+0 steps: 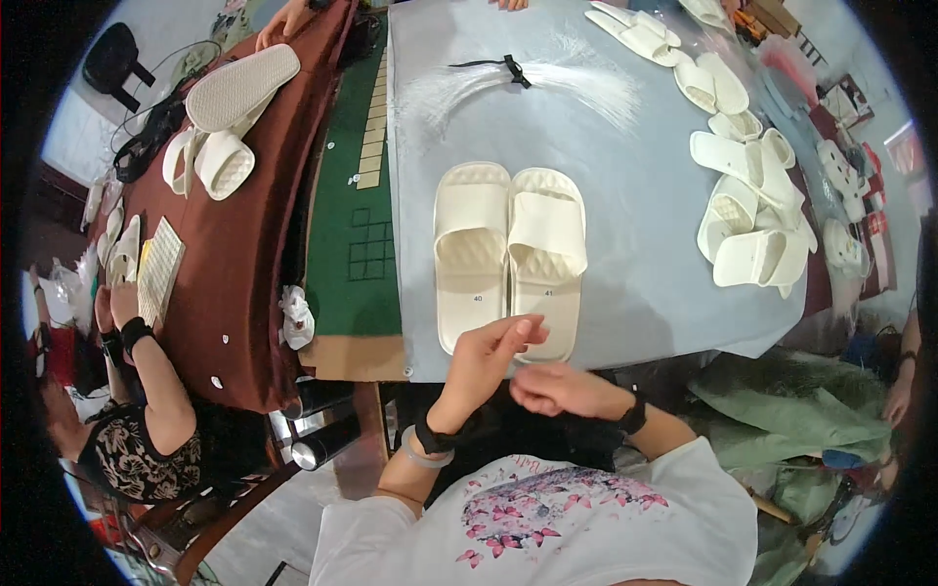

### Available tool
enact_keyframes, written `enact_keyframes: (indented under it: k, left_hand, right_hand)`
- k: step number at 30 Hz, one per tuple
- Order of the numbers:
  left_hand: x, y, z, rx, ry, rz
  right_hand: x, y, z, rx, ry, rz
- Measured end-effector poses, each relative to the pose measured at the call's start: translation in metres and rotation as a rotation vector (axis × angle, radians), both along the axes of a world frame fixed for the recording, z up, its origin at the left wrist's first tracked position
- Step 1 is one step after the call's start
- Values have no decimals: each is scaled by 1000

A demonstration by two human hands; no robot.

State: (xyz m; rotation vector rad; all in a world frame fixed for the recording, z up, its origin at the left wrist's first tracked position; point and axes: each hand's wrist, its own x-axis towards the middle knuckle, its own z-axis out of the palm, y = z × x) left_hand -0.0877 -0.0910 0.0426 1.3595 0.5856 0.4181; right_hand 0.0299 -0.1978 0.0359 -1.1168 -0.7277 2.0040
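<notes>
Two cream slide slippers lie side by side on the grey-blue table cover, toes pointing away from me: the left slipper and the right slipper. My left hand is over their heel ends, thumb and fingers pressed together. Just below and to its right is my right hand, its fingers curled in by the table's front edge. Whatever either hand may hold is hidden or too small to make out. Beyond the slippers lies a bundle of thin clear plastic strands, tied with a black strap.
Loose cream slippers line the right side of the table. A green mat borders the left. On a brown-covered table lie more slippers and a sheet of pale labels; a co-worker's hands are beside it.
</notes>
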Motion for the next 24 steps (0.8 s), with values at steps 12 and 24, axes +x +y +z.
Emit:
enact_keyframes:
  k: [12,24]
  left_hand:
    - [-51,21,-22,-243,273,151]
    - [-40,18,-2,197,504,-89]
  right_hand:
    - [11,-53,-17,44,-215,-103]
    - [9,-83,3,106,-415,-91]
